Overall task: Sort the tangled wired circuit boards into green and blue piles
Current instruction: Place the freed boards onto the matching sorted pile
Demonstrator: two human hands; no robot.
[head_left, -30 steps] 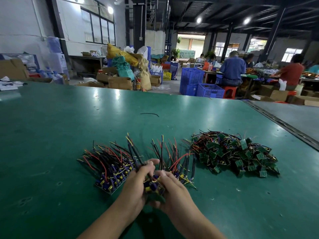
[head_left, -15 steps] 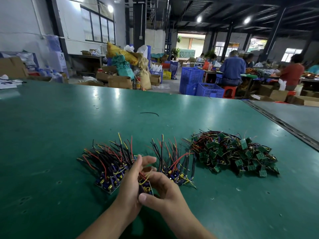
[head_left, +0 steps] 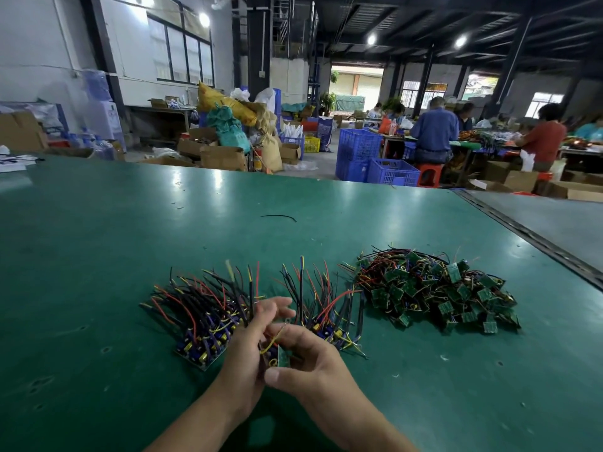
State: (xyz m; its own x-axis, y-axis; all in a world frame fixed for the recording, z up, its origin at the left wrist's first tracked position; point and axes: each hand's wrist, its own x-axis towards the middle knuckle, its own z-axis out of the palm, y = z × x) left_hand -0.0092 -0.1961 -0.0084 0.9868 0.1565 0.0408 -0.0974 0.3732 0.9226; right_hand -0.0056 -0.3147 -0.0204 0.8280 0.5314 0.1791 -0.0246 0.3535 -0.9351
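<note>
The hands are together, low over the matte green table mat point(head_left: 98, 256). The right hand point(head_left: 313, 363) pinches a small flat wired board point(head_left: 283, 357) between thumb and curled fingers, a thin yellow lead looping up from it. The left hand point(head_left: 244, 350) closes on the same piece's dark wires from the other side, its fingertips loosely bent. Just left of the left hand lies the blue pile point(head_left: 202, 337), its stiff wires fanned away. A second blue bundle point(head_left: 326, 318) sits just beyond the right hand. The green pile point(head_left: 434, 295), a heap of square boards, lies well right.
</note>
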